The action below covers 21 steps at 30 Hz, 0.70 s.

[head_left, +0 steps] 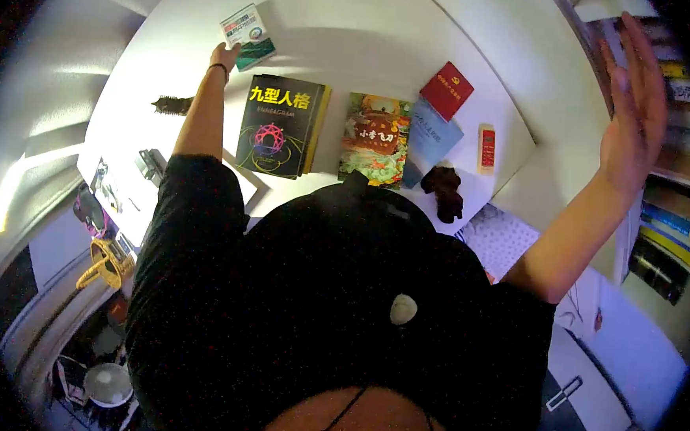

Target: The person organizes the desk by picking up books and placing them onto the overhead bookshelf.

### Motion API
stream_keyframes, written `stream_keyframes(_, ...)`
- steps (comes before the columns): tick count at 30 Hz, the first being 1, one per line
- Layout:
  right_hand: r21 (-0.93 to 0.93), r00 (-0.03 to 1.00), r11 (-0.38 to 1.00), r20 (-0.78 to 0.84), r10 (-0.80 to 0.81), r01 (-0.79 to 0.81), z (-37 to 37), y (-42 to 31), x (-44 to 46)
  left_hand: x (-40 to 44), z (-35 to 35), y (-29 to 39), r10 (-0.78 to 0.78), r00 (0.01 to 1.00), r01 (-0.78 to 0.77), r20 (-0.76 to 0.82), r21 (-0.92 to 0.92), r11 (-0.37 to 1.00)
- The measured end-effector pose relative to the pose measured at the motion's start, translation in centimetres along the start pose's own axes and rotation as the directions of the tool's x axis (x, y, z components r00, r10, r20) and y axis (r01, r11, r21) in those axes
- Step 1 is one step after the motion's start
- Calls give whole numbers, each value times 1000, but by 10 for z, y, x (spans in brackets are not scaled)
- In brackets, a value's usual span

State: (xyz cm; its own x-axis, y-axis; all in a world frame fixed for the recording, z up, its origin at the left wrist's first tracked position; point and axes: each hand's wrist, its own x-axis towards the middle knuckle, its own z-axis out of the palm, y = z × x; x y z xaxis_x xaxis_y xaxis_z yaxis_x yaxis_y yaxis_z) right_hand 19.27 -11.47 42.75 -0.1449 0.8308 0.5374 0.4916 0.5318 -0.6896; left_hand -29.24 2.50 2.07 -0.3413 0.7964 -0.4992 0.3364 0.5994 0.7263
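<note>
My left hand (225,56) reaches to the far left of the white table, fingers closed at the lower left corner of a small white and green book (248,36). A dark bracelet is on that wrist. Just nearer lies a thick black book (275,124) with yellow lettering. My right hand (637,115) is raised at the right beside a bookshelf (684,165), fingers stretched out, with nothing visible in it. Between my arms lie a colourful book (375,138), a light blue book (433,138) partly covered, and a red booklet (447,91) overlapping it.
A dark brown carved figure (444,194) and a red and cream strip (486,149) lie on the table (325,25) at the right. Left of my left forearm is a dark spiky object (173,105). A yellow wicker basket (106,264) stands lower left.
</note>
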Motion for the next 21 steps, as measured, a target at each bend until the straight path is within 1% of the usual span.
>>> stream_keyframes(1,12,1000,1000,4,-8,8,1,-1,0,38,-4,-44,284,959,-253,-14,415,874)
stream_keyframes(3,26,1000,1000,-11,2,-2,1,-1,0,8,-6,-56,270,947,-318,176,638,701)
stream_keyframes(4,34,1000,999,-11,-6,6,1,-1,0,-26,-8,-51,186,953,-298,240,620,725)
stream_keyframes(6,30,1000,999,16,-24,24,1,-2,-1,-116,-16,-31,-3,953,-158,303,506,848)
stream_keyframes(7,34,999,999,19,-26,26,1,-2,-1,-144,-17,-30,-43,949,-115,311,470,875)
stream_keyframes(8,30,1000,999,-5,-26,26,2,-2,0,-134,-15,-58,24,943,-174,333,427,888)
stream_keyframes(9,24,999,999,-30,-23,24,2,-2,-1,-141,-12,-67,92,931,-234,354,382,894)
stream_keyframes(10,24,999,999,-31,-23,23,0,1,-2,-145,-9,-70,130,962,-242,240,530,813)
stream_keyframes(11,2,997,997,-11,-73,73,-1,6,-4,-143,-9,-75,130,962,-243,240,531,812)
stream_keyframes(12,-20,992,992,11,-123,123,-2,7,-6,-145,-9,-74,138,961,-239,239,472,849)
stream_keyframes(13,-20,992,992,10,-124,125,-1,6,-7,-148,-8,-73,146,961,-234,235,410,881)
stream_keyframes(14,22,990,989,14,-144,143,2,4,-8,-152,-7,-74,212,965,-260,153,466,846)
stream_keyframes(15,62,986,985,15,-165,164,4,2,-8,-154,-9,-74,216,964,-263,153,465,845)
stream_keyframes(16,60,986,984,11,-168,167,4,1,-8,-154,-14,-75,280,947,-318,157,340,885)
stream_keyframes(17,4,994,994,-11,-108,109,3,-1,-9,-156,-19,-77,340,928,-367,152,210,906)
stream_keyframes(18,-47,998,998,-36,-50,48,4,-2,-10,-155,-24,-79,279,937,-294,210,43,955)
stream_keyframes(19,-44,998,998,-34,-51,49,4,-3,-10,-177,-30,-66,171,951,-91,258,-294,951)
stream_keyframes(21,22,997,998,-37,-66,66,4,-4,-11,-212,-47,-42,107,980,-19,171,-448,894)
